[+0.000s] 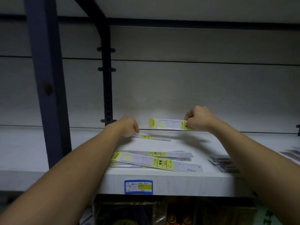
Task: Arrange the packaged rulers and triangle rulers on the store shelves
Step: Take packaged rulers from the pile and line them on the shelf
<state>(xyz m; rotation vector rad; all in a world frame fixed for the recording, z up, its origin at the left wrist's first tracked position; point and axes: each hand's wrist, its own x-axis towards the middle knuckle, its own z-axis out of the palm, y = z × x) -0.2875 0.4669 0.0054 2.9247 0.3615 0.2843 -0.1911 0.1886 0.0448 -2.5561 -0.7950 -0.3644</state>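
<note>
Placing is under way: the right hand (198, 119) pinches a packaged ruler (168, 124) raised above the shelf (84, 153), while the left hand (129, 128) grips a second ruler (151, 137) lying flat just beside its fingers (135, 129); next, lower the raised one alongside.

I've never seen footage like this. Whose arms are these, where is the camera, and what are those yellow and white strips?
There is no machine here: these are a person's two bare arms, filmed by one wide-angle camera worn on the head, looking forward and down.

They reach over a white store shelf with a blue price label on its front edge. The strips are packaged rulers with yellow labels.

The right hand pinches one end of a packaged ruler, holding it level above the shelf. The left hand has its fingers on the end of another ruler lying flat farther back. Nearer the front lies a loose pile of rulers. Darker packets lie to the right; I cannot tell what they are.
</note>
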